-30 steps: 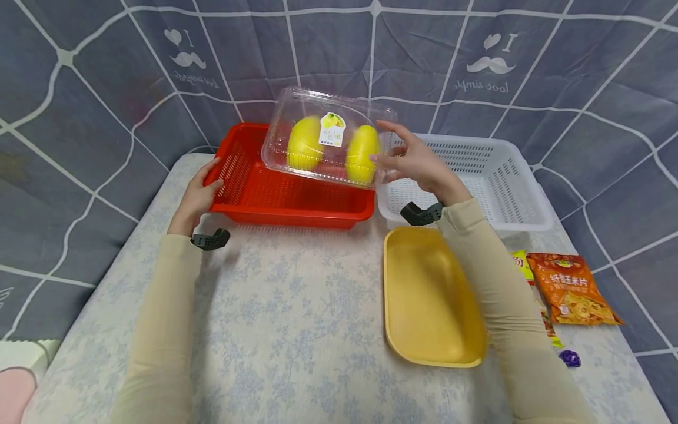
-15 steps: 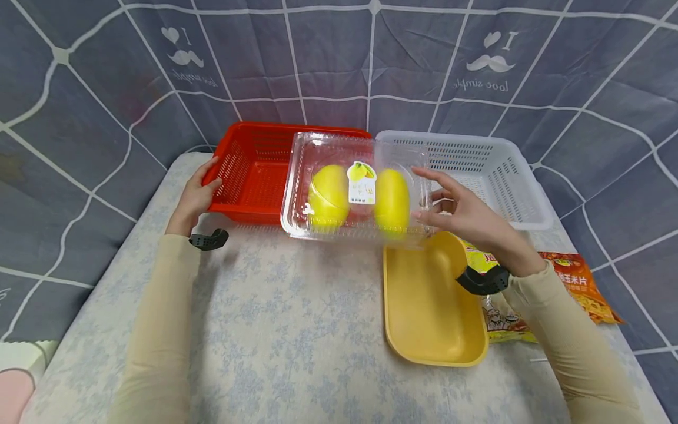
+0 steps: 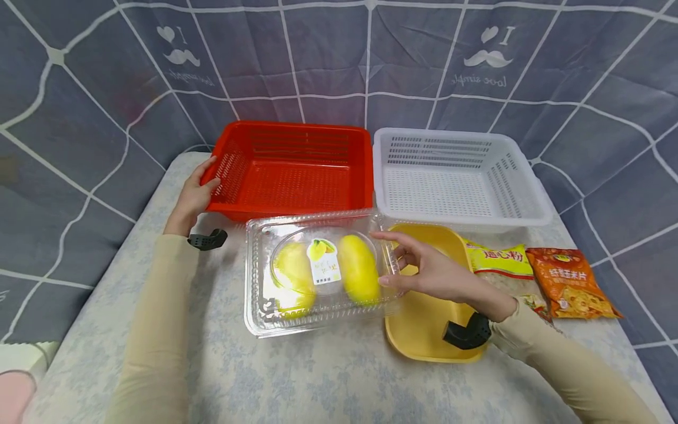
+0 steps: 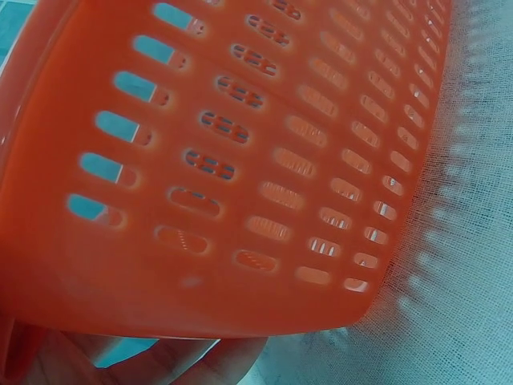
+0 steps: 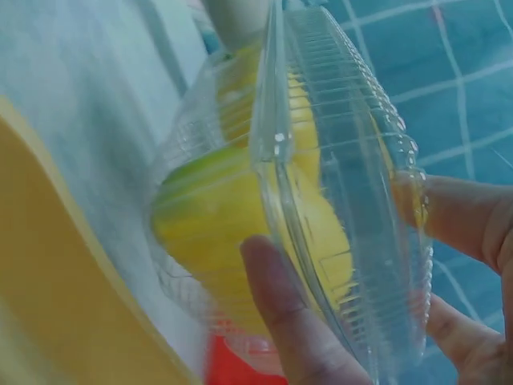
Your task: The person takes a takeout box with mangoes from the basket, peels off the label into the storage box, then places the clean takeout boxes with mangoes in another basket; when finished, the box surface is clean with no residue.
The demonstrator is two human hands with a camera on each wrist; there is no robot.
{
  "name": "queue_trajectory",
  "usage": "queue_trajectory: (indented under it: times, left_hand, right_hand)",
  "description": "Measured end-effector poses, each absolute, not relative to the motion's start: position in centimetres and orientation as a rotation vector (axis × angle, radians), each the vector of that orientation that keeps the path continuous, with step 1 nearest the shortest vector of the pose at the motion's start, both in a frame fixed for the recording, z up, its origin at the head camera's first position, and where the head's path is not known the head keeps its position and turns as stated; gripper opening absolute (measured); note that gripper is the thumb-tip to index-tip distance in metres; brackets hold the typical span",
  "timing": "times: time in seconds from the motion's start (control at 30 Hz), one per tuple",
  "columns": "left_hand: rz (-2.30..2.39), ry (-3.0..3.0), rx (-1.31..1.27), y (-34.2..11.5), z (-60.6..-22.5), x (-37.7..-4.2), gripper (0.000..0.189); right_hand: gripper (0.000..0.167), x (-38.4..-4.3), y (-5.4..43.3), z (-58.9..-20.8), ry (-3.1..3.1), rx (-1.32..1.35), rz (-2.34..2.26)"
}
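My right hand (image 3: 434, 271) pinches the right end of a clear plastic clamshell box (image 3: 253, 277), thumb on one side and fingers on the other. Through its lid show two yellow mangoes (image 3: 359, 271), with a fruit label (image 3: 324, 262) stuck between them. In the right wrist view, the thumb (image 5: 280, 297) presses the box's side by the seam. The box is in front of the red basket (image 3: 296, 182) and overlaps the yellow tray's left edge. At the basket's left end, my left hand (image 3: 192, 197) grips the rim; its fingers (image 4: 212, 365) show below the slotted wall in the left wrist view.
A white slotted basket (image 3: 439, 191) stands right of the red one. The yellow tray (image 3: 424, 335) lies in front of it, partly under my right arm. A yellow-topped food bag (image 3: 500, 259) and an orange snack bag (image 3: 572, 285) lie farther right. A tiled-pattern cloth (image 3: 328, 65) hangs behind.
The clamshell box has come from above the red basket toward me, swinging right and then back left, in my right hand's hold. My left hand stays at the basket rim.
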State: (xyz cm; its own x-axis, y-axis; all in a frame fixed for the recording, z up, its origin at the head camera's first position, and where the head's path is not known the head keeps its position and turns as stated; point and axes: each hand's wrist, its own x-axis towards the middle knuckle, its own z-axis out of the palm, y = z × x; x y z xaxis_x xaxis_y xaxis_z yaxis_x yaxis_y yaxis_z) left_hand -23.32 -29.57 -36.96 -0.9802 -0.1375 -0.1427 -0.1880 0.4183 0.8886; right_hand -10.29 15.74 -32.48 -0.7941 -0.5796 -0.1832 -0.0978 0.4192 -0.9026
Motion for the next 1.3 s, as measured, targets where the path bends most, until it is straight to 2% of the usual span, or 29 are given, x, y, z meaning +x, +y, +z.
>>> queue_trajectory:
  times: [0.47, 0.77, 1.3]
  left_hand:
    - [1.621, 2.611, -0.304, -29.3, -36.9, -23.5, 0.055]
    - [1.638, 2.61, -0.305, -29.5, -36.9, -23.5, 0.056]
    - [1.677, 2.653, -0.332, -29.3, -37.3, -23.2, 0.054]
  right_hand:
    - [0.07, -11.7, 10.2, -36.8, 2.258, -0.618, -1.268]
    - [0.072, -12.1, 9.5, -36.8, 2.212, -0.62, -1.195]
    - [0.065, -11.8, 9.3, -36.0, 2.416, -0.706, -0.897]
